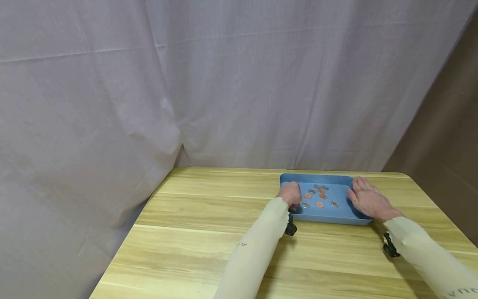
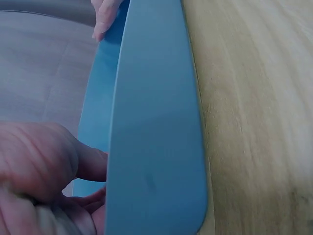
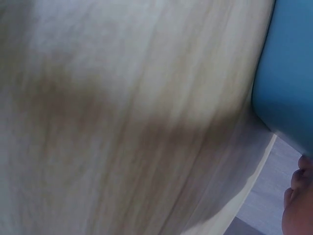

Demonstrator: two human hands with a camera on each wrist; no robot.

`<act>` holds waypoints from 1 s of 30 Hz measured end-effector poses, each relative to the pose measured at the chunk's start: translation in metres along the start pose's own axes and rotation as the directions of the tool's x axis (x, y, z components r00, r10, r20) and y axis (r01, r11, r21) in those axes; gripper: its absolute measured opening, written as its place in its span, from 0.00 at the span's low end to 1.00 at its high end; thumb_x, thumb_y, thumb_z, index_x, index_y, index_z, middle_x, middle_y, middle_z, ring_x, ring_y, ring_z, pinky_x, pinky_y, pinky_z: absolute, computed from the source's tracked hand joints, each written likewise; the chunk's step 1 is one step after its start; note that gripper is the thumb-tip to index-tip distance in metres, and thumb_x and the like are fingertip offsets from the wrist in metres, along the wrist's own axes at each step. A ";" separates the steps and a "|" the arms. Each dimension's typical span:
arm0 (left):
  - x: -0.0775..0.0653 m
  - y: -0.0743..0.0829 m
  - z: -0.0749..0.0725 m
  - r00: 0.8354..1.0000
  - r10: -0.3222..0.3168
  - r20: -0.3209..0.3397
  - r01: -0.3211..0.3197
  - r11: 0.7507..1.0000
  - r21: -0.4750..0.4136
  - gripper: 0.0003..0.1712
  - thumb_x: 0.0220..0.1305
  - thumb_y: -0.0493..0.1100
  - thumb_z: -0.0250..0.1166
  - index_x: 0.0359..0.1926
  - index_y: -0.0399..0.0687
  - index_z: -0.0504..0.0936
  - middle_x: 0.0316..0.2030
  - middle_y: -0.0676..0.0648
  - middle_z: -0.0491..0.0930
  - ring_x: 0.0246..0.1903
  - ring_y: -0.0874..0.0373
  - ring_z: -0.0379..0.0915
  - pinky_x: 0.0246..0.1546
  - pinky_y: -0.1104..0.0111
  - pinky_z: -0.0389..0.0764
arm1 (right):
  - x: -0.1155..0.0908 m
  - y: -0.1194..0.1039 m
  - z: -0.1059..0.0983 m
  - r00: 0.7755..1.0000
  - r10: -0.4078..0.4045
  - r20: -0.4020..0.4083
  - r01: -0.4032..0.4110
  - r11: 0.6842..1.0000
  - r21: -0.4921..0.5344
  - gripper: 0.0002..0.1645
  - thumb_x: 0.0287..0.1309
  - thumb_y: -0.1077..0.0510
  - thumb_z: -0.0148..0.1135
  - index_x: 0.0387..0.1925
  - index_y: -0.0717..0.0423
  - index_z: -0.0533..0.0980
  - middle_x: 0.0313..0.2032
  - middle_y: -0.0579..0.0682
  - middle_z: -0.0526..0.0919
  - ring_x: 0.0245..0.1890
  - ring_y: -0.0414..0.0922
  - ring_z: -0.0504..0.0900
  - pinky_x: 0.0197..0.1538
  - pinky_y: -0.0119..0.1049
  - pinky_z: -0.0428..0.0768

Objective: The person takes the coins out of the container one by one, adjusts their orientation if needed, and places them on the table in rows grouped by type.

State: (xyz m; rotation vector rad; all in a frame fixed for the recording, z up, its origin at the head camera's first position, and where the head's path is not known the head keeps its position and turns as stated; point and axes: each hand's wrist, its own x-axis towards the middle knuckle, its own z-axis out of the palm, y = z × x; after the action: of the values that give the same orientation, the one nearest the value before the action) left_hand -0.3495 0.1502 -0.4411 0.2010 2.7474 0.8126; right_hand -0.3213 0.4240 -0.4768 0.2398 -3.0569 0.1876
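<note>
A shallow blue tray lies on the table, with several copper and silver coins spread over its floor. My left hand reaches over the tray's left end, fingers bent. In the left wrist view, the thumb and fingers of that hand go in behind the tray's near wall, which hides the tips; whether they pinch a coin cannot be seen. My right hand holds the tray's right side, thumb inside and fingers across the rim. A few of its fingers show in the right wrist view.
The wood-grain table runs on to the left and in front of the tray. Grey cloth hangs behind the table and along its left, and a brown surface stands to the right.
</note>
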 end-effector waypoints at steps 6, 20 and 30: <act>0.002 0.006 -0.001 1.000 -0.022 -0.009 0.023 0.997 0.069 0.14 0.68 0.38 0.59 0.24 0.44 0.81 0.15 0.47 0.79 0.09 0.57 0.75 0.11 0.69 0.76 | 0.002 0.000 -0.002 1.000 -0.005 -0.004 0.005 1.000 -0.009 0.44 0.76 0.43 0.32 0.69 0.81 0.49 0.70 0.80 0.46 0.72 0.72 0.46 0.71 0.65 0.47; 0.009 0.004 0.007 0.999 0.012 -0.048 -0.004 0.986 0.166 0.15 0.67 0.38 0.60 0.22 0.45 0.80 0.17 0.49 0.79 0.12 0.58 0.72 0.12 0.69 0.70 | 0.004 0.001 -0.001 1.000 -0.011 -0.014 0.011 1.000 -0.017 0.43 0.77 0.42 0.32 0.67 0.81 0.53 0.69 0.80 0.47 0.72 0.72 0.46 0.71 0.65 0.48; 0.010 -0.004 0.016 0.994 0.109 -0.030 -0.101 0.974 0.201 0.16 0.69 0.44 0.60 0.21 0.50 0.73 0.16 0.54 0.68 0.16 0.61 0.63 0.19 0.71 0.68 | 0.000 0.001 0.001 1.000 -0.005 -0.006 0.005 1.000 -0.019 0.44 0.76 0.42 0.32 0.67 0.82 0.52 0.69 0.80 0.47 0.72 0.72 0.45 0.71 0.64 0.48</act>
State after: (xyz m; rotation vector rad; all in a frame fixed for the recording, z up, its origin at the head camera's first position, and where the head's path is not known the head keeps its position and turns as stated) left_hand -0.3542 0.1574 -0.4584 0.3769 2.8763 0.5702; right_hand -0.3215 0.4249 -0.4775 0.2447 -3.0499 0.1591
